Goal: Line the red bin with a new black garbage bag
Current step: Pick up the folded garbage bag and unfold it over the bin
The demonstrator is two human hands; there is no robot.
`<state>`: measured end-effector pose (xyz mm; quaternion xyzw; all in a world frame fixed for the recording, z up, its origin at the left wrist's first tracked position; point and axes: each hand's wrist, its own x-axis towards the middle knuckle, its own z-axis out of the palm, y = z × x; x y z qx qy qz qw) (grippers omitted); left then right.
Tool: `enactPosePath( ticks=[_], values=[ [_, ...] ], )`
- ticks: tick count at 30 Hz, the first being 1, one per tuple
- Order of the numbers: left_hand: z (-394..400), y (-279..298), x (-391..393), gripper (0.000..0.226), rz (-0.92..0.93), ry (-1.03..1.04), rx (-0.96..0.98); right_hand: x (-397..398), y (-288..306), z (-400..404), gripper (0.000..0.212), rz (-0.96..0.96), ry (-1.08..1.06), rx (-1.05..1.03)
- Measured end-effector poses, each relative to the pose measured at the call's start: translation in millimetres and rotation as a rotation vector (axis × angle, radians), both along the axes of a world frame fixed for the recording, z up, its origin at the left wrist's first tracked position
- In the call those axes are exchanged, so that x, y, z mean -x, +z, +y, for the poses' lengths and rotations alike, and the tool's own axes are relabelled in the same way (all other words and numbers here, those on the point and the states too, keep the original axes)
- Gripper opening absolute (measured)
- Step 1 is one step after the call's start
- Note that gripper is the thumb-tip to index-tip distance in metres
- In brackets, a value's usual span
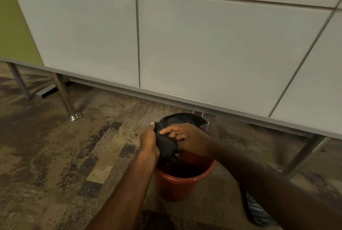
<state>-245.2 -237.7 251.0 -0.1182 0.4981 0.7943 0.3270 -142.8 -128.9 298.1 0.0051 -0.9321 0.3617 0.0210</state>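
A round red bin [177, 183] stands on the patterned carpet below me, its inside bare and dark. Above its mouth I hold a bunched black garbage bag [166, 146] with both hands. My left hand [149, 142] grips the bag's left side. My right hand [187, 138] pinches the bag from the right, fingers spread over the top. Part of the bag [182, 118] fans out behind my hands toward the cabinet. The bag's lower tip hangs just inside the bin's rim.
A long grey-white cabinet [203, 45] runs close behind the bin, raised on metal legs [64, 98]. Another leg [303, 154] stands to the right. A dark object [259, 209] lies on the carpet under my right forearm. Open carpet [55, 155] spreads to the left.
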Motion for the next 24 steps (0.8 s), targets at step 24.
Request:
enactPosePath(
  ticks=[24],
  values=[
    [-16,96,32,0.014,0.583,-0.464,0.122,1,50,25,0.031,-0.004,-0.559,0.314]
  ],
)
